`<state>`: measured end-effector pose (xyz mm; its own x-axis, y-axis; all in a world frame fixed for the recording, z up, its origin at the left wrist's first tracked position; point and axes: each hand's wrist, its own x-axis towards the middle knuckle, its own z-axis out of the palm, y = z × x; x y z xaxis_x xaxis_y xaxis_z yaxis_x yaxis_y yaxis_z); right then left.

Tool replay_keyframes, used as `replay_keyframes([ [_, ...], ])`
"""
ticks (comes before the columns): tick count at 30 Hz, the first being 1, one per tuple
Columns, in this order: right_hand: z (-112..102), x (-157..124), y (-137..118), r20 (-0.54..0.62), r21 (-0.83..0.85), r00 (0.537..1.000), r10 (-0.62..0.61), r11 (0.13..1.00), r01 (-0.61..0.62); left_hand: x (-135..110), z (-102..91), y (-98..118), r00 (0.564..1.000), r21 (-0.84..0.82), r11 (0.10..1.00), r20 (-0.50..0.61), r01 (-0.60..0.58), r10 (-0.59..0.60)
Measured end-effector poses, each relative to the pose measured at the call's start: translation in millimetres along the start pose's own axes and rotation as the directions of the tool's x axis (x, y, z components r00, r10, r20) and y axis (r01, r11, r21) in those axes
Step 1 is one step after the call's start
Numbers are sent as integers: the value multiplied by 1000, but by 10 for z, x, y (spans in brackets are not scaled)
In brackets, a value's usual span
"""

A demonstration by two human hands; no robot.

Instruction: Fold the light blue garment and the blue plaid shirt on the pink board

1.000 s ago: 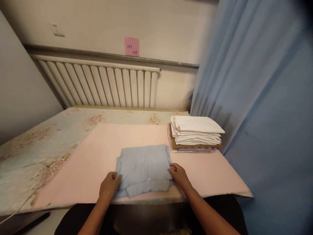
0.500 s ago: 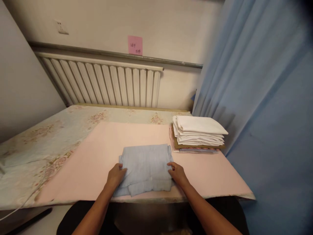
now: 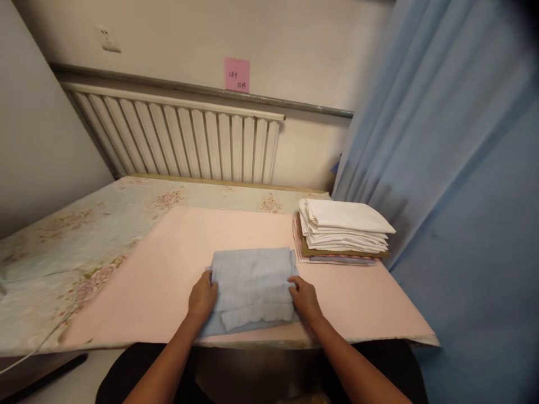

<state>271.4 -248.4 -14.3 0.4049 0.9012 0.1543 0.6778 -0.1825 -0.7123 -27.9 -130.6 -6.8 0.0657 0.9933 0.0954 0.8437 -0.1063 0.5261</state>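
A light blue cloth [image 3: 255,286], folded into a rough rectangle, lies on the pink sheet [image 3: 147,286] close to the table's front edge. My left hand [image 3: 202,294] grips the cloth's left side, its fingers curled at the edge. On the opposite side, my right hand [image 3: 304,297] pinches the right edge between thumb and fingers. The front layer of the cloth ends in an uneven edge, with a lower layer showing beneath it. Some fingertips are hidden by the cloth and the hands.
Folded white cloths [image 3: 345,224] form a stack on brown and patterned ones at the right. A blue curtain [image 3: 455,185] hangs beside the table. Behind stand a radiator [image 3: 202,140] and a wall with a pink note [image 3: 237,74]. A floral tablecloth [image 3: 63,235] extends leftward.
The cloth's front edge has shifted slightly away from me. My left hand has moved a little up along the left side; my right hand stays almost in place.
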Motion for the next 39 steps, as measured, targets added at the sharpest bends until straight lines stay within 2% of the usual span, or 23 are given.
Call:
replay_keyframes([
  [2,-19,-66,31,-33,-32,999,-23,999,22,-87,-40,37,998,37,999,-40,-39,41],
  [4,-54,-126,27,-134,-96,984,-116,990,104,-184,-59,103,990,81,992,-94,-100,108],
  [7,-65,-200,-98,-246,-206,900,-359,927,313,-337,22,278,931,155,940,-161,-303,327],
  [9,10,-246,-242,-204,-230,846,-492,864,447,-434,156,427,868,176,880,-165,-442,468],
  [11,155,-288,-375,-115,-243,797,-593,795,556,-517,318,562,829,168,833,-118,-527,547],
  [13,323,-319,-444,-11,-263,761,-649,736,624,-574,463,644,820,175,813,-44,-556,571],
  [15,450,-333,-428,90,-280,749,-657,705,652,-602,557,656,834,210,812,31,-545,551],
  [18,494,-321,-289,187,-302,771,-609,711,635,-601,594,566,838,272,795,107,-542,535],
  [22,382,-281,-95,208,-337,811,-548,738,585,-563,547,391,837,313,779,131,-543,531],
  [29,298,-312,128,131,-371,867,-480,788,492,-515,467,111,891,334,829,102,-449,442],
  [33,242,-389,263,-4,-296,896,-445,856,424,-531,386,-6,940,319,892,-11,-320,341],
  [35,158,-392,313,-132,-201,927,-352,925,323,-511,292,-65,966,292,933,-83,-212,246],
  [37,43,-346,344,-224,-37,964,-145,989,140,-454,160,-135,986,234,966,-98,-106,132],
  [39,-73,-253,358,-169,177,977,130,979,-100,-368,17,-212,1000,118,993,-9,4,-3],
])
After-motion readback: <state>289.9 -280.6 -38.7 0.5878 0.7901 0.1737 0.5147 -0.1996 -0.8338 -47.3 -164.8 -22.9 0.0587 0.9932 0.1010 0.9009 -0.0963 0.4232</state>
